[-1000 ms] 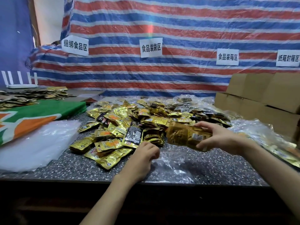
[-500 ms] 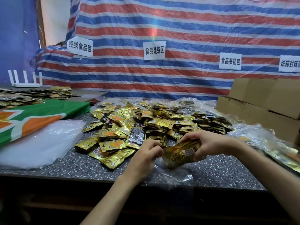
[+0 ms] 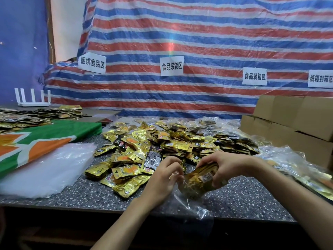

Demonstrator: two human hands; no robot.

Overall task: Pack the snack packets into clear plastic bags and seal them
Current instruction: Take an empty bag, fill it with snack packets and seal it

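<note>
Here the right hand [image 3: 228, 168] grips a bundle [image 3: 198, 179] of gold packets from above, with the fingers curled around its upper end. The bundle is tilted, and its lower end points down and to the left, into the mouth of a clear bag [image 3: 193, 204], just above the table [image 3: 252, 199]. The left hand [image 3: 163, 177] is just beside the bundle; its fingers are curled and pinch the edge of the bag at the mouth. The rest of the bag lies limp on the table, and its bottom reaches a little over the front edge. How deep the bundle sits in the bag I cannot tell, because the plastic shines there

Behind the hands, a big pile [image 3: 162, 145] of loose packets, mostly gold and some black, covers the middle of the table. On the left lies a stack [image 3: 45, 170] of empty clear bags, touching a green and orange cloth [image 3: 54, 136]. On the right are filled bags [image 3: 288, 163] and, behind them, cardboard boxes [image 3: 292, 120]. A striped tarp [image 3: 198, 38] with white paper signs [image 3: 172, 65] hangs at the back, and a white router [image 3: 32, 101] stands far left
</note>
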